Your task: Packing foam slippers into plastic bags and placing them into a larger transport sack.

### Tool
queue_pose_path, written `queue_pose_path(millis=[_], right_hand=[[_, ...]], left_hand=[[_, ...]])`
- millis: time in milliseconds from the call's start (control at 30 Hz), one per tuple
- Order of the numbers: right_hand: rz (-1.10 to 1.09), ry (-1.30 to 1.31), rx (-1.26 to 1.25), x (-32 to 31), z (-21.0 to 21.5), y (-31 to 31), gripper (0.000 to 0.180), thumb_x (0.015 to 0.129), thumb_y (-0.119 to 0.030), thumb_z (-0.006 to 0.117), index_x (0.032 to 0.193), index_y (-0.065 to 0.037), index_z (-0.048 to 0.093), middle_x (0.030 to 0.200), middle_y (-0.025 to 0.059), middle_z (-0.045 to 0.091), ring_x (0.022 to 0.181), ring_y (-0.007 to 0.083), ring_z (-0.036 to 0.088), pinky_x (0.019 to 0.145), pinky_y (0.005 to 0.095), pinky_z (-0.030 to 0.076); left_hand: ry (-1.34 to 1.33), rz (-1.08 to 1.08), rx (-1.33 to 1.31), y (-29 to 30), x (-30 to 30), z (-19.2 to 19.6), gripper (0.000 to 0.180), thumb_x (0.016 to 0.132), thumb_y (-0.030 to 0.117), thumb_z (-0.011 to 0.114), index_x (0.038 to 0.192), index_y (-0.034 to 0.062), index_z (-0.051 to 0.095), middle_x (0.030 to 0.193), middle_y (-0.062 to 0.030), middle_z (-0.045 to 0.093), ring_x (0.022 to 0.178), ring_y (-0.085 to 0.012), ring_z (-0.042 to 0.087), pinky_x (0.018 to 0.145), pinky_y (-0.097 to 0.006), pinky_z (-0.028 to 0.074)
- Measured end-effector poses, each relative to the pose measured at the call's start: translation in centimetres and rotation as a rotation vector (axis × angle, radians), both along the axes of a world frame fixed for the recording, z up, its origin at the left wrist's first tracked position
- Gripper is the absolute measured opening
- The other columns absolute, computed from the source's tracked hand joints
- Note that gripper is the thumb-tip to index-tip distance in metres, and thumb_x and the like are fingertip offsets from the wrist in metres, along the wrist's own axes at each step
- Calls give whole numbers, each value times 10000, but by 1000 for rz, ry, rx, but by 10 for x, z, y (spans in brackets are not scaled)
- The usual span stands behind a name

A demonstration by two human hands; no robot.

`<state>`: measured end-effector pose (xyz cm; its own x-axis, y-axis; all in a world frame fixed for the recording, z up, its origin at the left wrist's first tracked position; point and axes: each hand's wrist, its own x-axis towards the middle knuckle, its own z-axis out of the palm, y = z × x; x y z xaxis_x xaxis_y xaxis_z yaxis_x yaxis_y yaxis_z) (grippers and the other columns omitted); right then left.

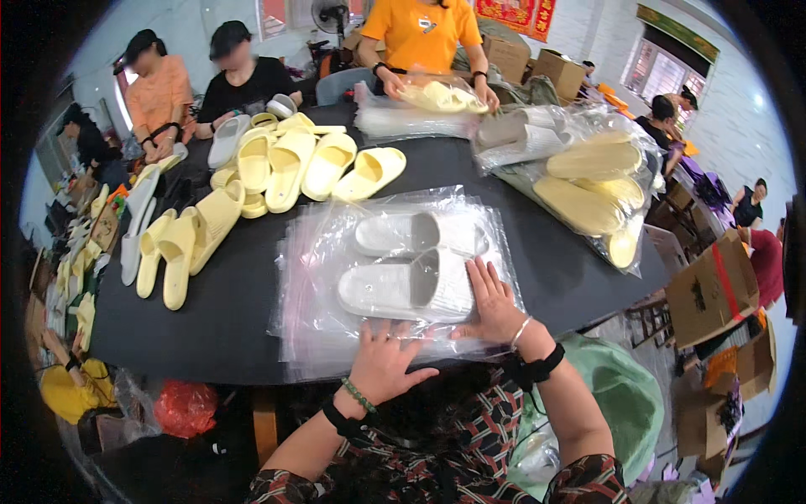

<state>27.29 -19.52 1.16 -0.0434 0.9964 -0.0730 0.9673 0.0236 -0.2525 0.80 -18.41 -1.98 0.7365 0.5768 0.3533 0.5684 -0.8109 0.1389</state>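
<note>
I see my left hand [382, 363] spread flat on the clear bags [319, 323]. My right hand [494, 304], fingers spread, presses the near white slipper [403, 290] just left of it

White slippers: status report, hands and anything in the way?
Left hand flat on bags. Right hand touching near slipper. Second slipper behind. Nothing blocking.

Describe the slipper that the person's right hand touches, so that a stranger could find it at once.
On the black table, directly before the person, lies a stack of clear plastic bags. Two white slippers rest on it; the right hand touches the nearer white slipper. The far white slipper is untouched, and other slippers nearby are yellow.
</note>
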Motion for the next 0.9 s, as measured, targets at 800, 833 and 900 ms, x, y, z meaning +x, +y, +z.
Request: queue_pose_path(millis=[800,833,900], right_hand=[[61,126,258,10,-23,-5,1378,506,-660,844,1543,-47,174,1590,241,199,1483,427,151,1171,529,177],[68,136,260,7,-25,-3,1378,506,-660,844,1543,-47,174,1590,241,199,1483,427,151,1171,529,177],[74,134,285,10,-30,-3,1397,507,-685,831,1540,-25,159,1588,259,185,1483,428,147,1174,528,174]], left_hand=[[-536,594,-1453,242,-50,84,616,900,568,626,1226,52,542,971,-103,671,796,-201,659,676,-306,505],[-698,482,-1419,247,-59,75,509,927,468,626,1203,45,564,980,-95,673,824,-191,657,718,-301,505],[-1006,316,-1289,247,-56,70,273,979,230,588,1156,22,606,1009,-67,679,871,-169,652,791,-282,510]])
